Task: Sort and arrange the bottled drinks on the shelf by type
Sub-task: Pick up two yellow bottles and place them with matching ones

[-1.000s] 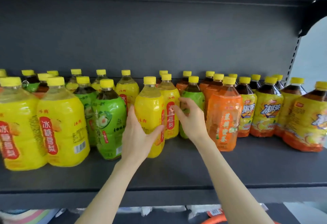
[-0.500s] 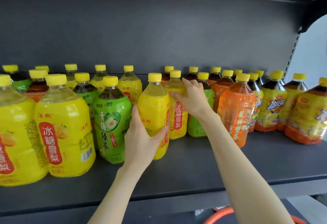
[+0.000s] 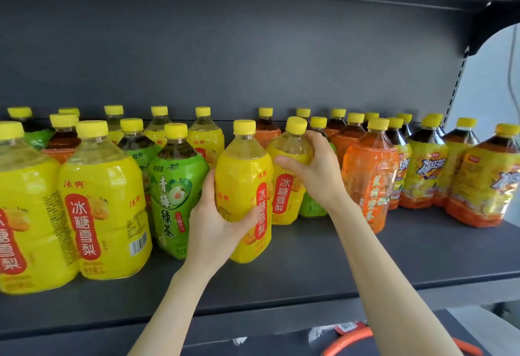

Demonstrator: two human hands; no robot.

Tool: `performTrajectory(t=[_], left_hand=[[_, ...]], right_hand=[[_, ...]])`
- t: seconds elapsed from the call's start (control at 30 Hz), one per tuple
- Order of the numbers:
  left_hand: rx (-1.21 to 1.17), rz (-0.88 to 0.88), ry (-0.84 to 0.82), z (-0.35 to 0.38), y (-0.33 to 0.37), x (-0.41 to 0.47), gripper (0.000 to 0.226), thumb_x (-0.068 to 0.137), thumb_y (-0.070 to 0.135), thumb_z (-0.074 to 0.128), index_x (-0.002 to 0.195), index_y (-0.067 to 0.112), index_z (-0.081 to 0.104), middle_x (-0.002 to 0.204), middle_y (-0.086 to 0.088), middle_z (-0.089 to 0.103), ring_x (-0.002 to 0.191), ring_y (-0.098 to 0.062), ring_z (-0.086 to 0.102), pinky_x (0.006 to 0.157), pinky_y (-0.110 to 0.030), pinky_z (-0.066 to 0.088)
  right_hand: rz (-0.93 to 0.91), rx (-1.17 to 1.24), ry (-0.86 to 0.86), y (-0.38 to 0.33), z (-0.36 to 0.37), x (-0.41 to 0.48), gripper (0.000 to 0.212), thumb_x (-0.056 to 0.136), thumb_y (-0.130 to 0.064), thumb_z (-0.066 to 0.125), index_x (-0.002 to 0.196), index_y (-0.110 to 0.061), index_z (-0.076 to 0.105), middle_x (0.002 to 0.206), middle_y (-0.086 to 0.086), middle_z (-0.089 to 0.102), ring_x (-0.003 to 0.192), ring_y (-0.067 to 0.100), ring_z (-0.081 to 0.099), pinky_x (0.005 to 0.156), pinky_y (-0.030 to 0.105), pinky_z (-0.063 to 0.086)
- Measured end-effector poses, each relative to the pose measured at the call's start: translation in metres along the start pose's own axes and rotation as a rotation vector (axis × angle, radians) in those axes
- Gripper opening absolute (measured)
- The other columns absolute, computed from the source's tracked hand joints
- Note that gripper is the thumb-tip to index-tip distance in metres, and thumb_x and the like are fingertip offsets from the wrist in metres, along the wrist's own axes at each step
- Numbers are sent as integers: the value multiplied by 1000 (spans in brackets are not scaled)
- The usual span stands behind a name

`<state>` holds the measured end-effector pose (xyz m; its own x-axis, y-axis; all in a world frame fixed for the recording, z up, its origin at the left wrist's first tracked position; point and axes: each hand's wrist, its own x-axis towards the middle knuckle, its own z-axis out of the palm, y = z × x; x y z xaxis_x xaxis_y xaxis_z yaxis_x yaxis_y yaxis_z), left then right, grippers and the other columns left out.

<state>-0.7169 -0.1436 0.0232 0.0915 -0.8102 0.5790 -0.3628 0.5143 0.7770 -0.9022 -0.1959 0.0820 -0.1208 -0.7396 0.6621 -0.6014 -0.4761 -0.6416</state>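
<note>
A dark shelf [image 3: 323,265] carries several yellow-capped bottles with yellow, green and orange labels. My left hand [image 3: 216,223] grips a yellow pear-drink bottle [image 3: 244,187] at its lower body, near the shelf's middle. Just behind and to the right, my right hand [image 3: 312,167] holds the shoulder of a second yellow pear-drink bottle [image 3: 287,195], which leans to the right. A green bottle [image 3: 311,205] behind it is mostly hidden by my right hand. A green tea bottle [image 3: 171,198] stands left of my left hand.
Two big yellow bottles [image 3: 101,209] stand at the front left. An orange-label bottle [image 3: 371,178] is right of my right hand, with yellow-and-orange iced tea bottles [image 3: 425,172] further right. The shelf's front strip is bare. An orange hose [image 3: 351,340] lies below.
My right hand has shifted from the green bottle at the back onto the second yellow bottle's shoulder, and that bottle now tilts. My left hand keeps its grip on the front yellow bottle.
</note>
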Motion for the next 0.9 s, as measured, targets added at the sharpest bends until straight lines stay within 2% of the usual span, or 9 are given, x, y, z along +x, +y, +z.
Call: performTrajectory(t=[0.1, 0.23, 0.33, 0.43, 0.5, 0.6, 0.73, 0.83, 0.9], left_hand=[[-108, -10, -3, 1, 1, -6, 102, 55, 60, 72, 142, 36, 24, 132, 14, 47, 115, -2, 51, 89, -24, 48], [-312, -71, -24, 6, 3, -13, 92, 58, 56, 67, 139, 33, 29, 124, 19, 52, 108, 1, 57, 79, -19, 53], [-361, -140, -18, 12, 2, -17, 88, 57, 59, 69, 133, 33, 34, 119, 14, 58, 104, -4, 61, 80, -27, 55], [-348, -190, -19, 13, -1, -17, 85, 54, 62, 69, 128, 34, 38, 115, 11, 61, 101, -6, 63, 79, -30, 55], [-352, -221, -18, 13, 1, -17, 81, 54, 64, 69, 124, 37, 40, 112, 14, 61, 98, -4, 63, 75, -24, 55], [-363, -244, 0, 15, 7, -18, 75, 64, 57, 75, 125, 34, 40, 111, 13, 60, 100, -6, 62, 76, -25, 53], [-381, -233, 54, 14, 14, -26, 70, 67, 53, 73, 126, 32, 42, 112, 10, 62, 98, -7, 63, 75, -25, 54], [-382, -209, 112, 3, 17, -37, 66, 59, 62, 71, 116, 44, 44, 107, 15, 63, 91, -1, 64, 67, -21, 55], [-390, -193, 132, -5, 18, -43, 68, 53, 66, 66, 114, 45, 46, 106, 16, 64, 92, -1, 65, 65, -20, 55]], right_hand=[[-2, 93, 79, 0, -10, -14, 75, 67, -58, 74, 128, -18, 54, 120, 0, 58, 116, 22, 53, 96, 46, 48], [27, 252, 135, -5, -18, -32, 57, 65, -63, 71, 114, -39, 57, 118, -6, 62, 115, 18, 56, 94, 45, 50], [111, 406, 112, -4, -20, -48, 74, 61, -60, 73, 125, -29, 51, 122, -4, 61, 113, 15, 60, 92, 40, 54], [258, 586, 0, 1, -18, -62, 88, 58, -53, 77, 134, -25, 42, 120, 0, 64, 101, 15, 68, 77, 30, 59], [294, 646, -44, 3, -16, -69, 68, 64, -46, 73, 125, -27, 50, 110, -3, 68, 92, 9, 71, 66, 21, 57], [312, 657, -8, 2, -12, -78, 43, 68, -47, 67, 108, -33, 58, 102, -7, 71, 88, 8, 71, 65, 21, 57], [310, 660, 75, -4, -8, -84, 44, 69, -50, 67, 107, -29, 60, 99, -3, 72, 88, 13, 71, 66, 24, 58], [299, 682, 80, -13, -7, -90, 45, 70, -51, 65, 107, -26, 62, 96, -2, 73, 85, 14, 72, 65, 26, 58], [288, 689, 79, -22, -6, -92, 43, 71, -50, 66, 106, -24, 62, 93, -2, 73, 83, 14, 72, 64, 25, 58]])
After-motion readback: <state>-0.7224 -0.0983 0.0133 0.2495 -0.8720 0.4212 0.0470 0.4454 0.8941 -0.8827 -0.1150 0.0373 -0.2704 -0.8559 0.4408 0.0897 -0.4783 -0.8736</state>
